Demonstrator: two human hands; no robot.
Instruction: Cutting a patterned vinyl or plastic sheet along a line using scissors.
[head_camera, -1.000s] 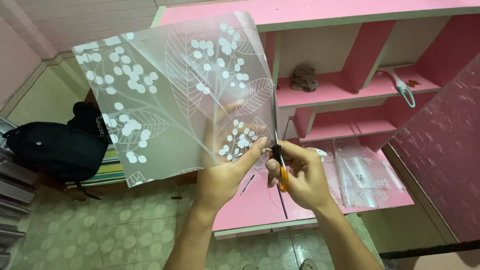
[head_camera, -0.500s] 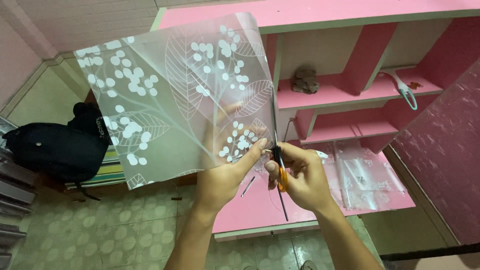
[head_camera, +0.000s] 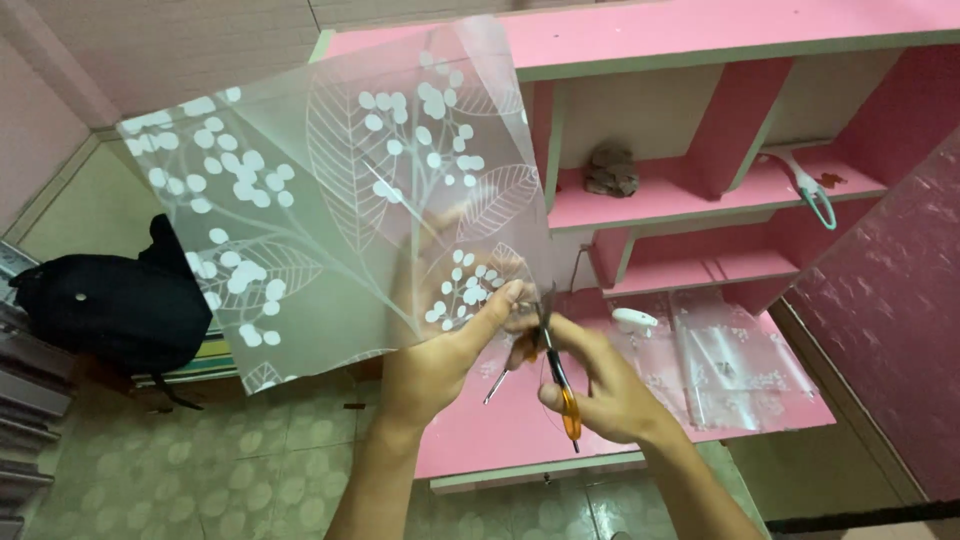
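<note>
My left hand (head_camera: 445, 350) pinches the lower right corner of a translucent frosted film sheet (head_camera: 330, 200) printed with white leaves and dots, holding it up in front of me. My right hand (head_camera: 600, 385) grips a pair of orange-handled scissors (head_camera: 555, 370), whose blades meet the sheet's right edge just beside my left thumb. The sheet hides part of the shelf behind it.
A pink shelf unit (head_camera: 720, 190) lies behind, with a brown lump (head_camera: 610, 170) and a white-green tool (head_camera: 810, 190) in its compartments. Clear film scraps (head_camera: 730, 360) and a small white object (head_camera: 633, 320) rest on its lower board. A black bag (head_camera: 110, 305) sits left on the tiled floor.
The sheet has tilted a little and shifted slightly right with my left hand. The scissors stay at its right edge.
</note>
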